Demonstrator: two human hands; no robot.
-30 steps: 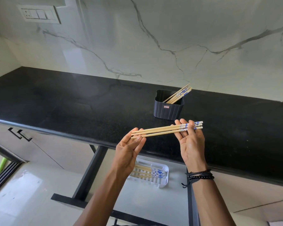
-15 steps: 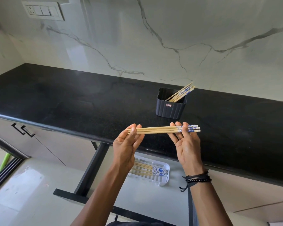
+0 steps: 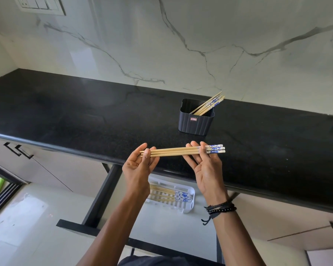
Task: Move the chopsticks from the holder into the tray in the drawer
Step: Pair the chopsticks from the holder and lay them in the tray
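I hold a bundle of wooden chopsticks (image 3: 173,151) with blue-and-white ends level above the counter's front edge. My left hand (image 3: 137,167) pinches the plain tips and my right hand (image 3: 205,166) grips near the patterned ends. Behind them a dark ribbed holder (image 3: 195,123) stands on the black counter (image 3: 85,116) with several more chopsticks (image 3: 210,103) leaning out to the right. Below my hands, a white slatted tray (image 3: 188,205) lies in the open drawer (image 3: 161,225) and holds several chopsticks (image 3: 169,194) lying flat.
A marble wall with a switch plate (image 3: 39,4) rises behind the counter. Closed cabinet doors with dark handles (image 3: 17,150) sit under the counter at left. The drawer's black frame (image 3: 102,194) juts out toward me. Light floor tiles show at lower left.
The bundle has tilted from slightly slanted to level and come a little lower and closer to the counter's edge. Both hands keep their hold on it.
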